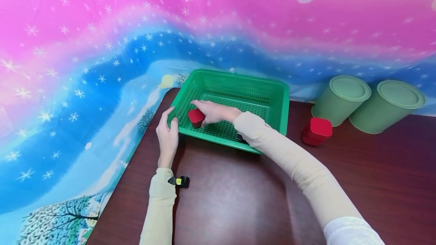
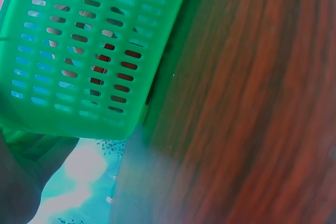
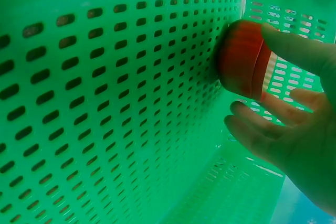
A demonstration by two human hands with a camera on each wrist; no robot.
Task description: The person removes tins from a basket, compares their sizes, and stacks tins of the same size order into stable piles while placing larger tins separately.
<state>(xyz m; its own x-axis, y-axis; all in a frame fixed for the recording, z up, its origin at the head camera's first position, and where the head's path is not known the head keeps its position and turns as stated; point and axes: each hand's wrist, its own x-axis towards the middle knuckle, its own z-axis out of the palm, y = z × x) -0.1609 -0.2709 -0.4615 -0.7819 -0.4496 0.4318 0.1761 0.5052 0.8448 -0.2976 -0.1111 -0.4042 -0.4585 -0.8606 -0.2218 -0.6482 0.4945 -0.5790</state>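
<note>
A green plastic basket point(image 1: 231, 144) with slotted walls stands on the table near the wall. At its left front corner my left hand point(image 1: 167, 136) grips the rim, thumb on the near side; the left wrist view shows part of that hand point(image 2: 23, 179) beside the slotted wall. Inside the basket, my right hand point(image 1: 216, 112) holds a small red lidded container point(image 1: 196, 117) near the left end. From the right wrist, the container point(image 3: 242, 59) sits close against the slotted basket floor, between thumb and fingers.
Right of the basket stands another red lidded container point(image 1: 316, 131). Behind it are two large pale green lidded canisters point(image 1: 342, 97), side by side near the wall. A pink and blue patterned cloth point(image 1: 102, 75) hangs behind and left of the brown table point(image 1: 231, 199).
</note>
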